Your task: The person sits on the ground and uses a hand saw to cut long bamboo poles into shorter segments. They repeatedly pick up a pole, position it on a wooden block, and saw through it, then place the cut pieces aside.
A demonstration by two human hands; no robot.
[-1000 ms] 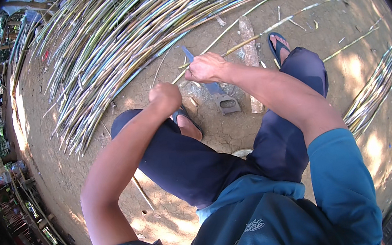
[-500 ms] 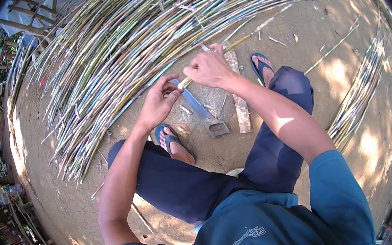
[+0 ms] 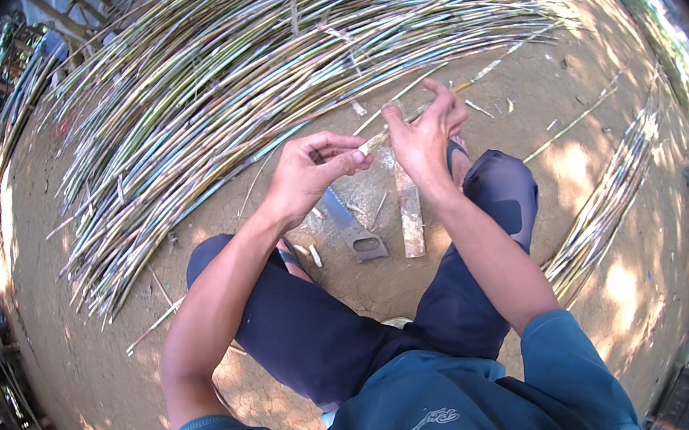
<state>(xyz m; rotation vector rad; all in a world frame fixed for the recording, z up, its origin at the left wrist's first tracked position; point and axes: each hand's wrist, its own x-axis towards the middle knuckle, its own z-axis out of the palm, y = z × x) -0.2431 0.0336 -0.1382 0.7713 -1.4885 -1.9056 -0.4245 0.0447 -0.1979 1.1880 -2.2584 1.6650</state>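
Note:
My left hand pinches the pale, cut end of a thin cane between thumb and fingers. The cane slants away to the far right, past my right hand. That hand is raised beside it, thumb and forefinger spread apart, and partly covers the cane. On the ground below lies a hand saw, its grey handle towards me and part of its blade behind my left hand. A narrow, weathered wooden board lies to the right of the saw, under my right wrist.
A large heap of long canes spreads across the far side and left. A smaller cane bundle lies to the right. Pale offcuts are scattered near my feet, and a single stick lies beside my left knee.
My right hand has gone from a closed fist around the cane to spread fingers, and moved right. My left hand has shifted right with the cane's end. The view has moved slightly.

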